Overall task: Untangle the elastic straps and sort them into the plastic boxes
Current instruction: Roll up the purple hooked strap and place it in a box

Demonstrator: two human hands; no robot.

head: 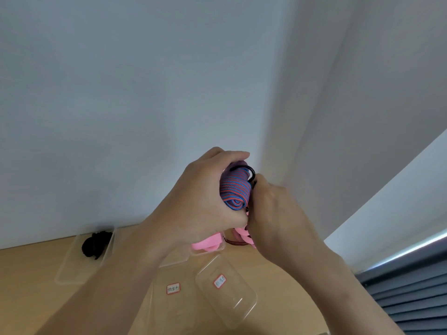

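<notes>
A coiled blue-and-red striped elastic strap (235, 189) is held upright above the wooden table (36, 274), its black hook uppermost. It is wrapped by the left hand (200, 201); its edge is pinched by the right hand (273, 213).

You have two small red-bordered white labels in front of you, one on the lid (173, 289) lying left and one on the clear plastic box (219, 281) to its right. Both carry handwritten characters, too blurred for you to read.
</notes>
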